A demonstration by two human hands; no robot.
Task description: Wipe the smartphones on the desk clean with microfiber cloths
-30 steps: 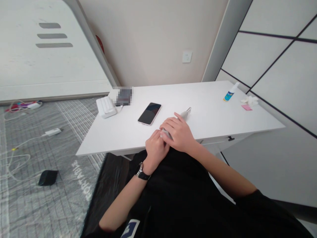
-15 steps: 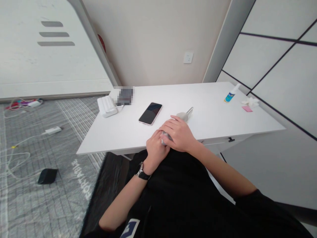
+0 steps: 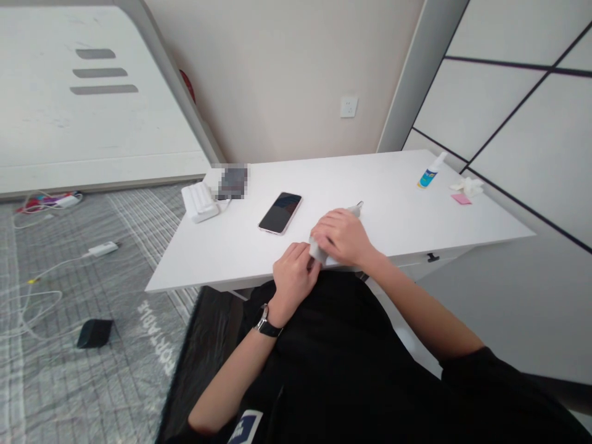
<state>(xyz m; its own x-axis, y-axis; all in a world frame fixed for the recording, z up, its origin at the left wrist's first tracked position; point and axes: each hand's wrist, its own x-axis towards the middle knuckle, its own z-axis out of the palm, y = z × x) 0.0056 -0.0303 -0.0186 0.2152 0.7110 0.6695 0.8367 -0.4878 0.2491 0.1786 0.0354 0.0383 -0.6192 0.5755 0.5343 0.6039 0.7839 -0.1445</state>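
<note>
My right hand [image 3: 343,237] is closed over a light grey object [image 3: 317,250] at the front edge of the white table. Its near end shows below my fingers. Beyond the knuckles, a grey part [image 3: 355,210] with a thin metal loop [image 3: 361,204] sticks out; whether it belongs to the same object is hidden. My left hand [image 3: 296,271], with a watch [image 3: 264,320] on the wrist, has its fingers curled beside the object's near end. What those fingers hold, if anything, cannot be seen. A phone [image 3: 280,213] lies flat just beyond my hands.
On the table's [image 3: 213,259] left stand a white ribbed block [image 3: 200,202] and a blurred dark item [image 3: 234,182]. A spray bottle [image 3: 431,171], crumpled white tissue [image 3: 469,186] and pink slip [image 3: 461,198] are at the right. Cables and a black box [image 3: 95,333] lie on the floor.
My right hand has shifted slightly right and away from my left hand, which it overlapped before. More of the grey object's near end now shows; less of the grey part with the loop does.
</note>
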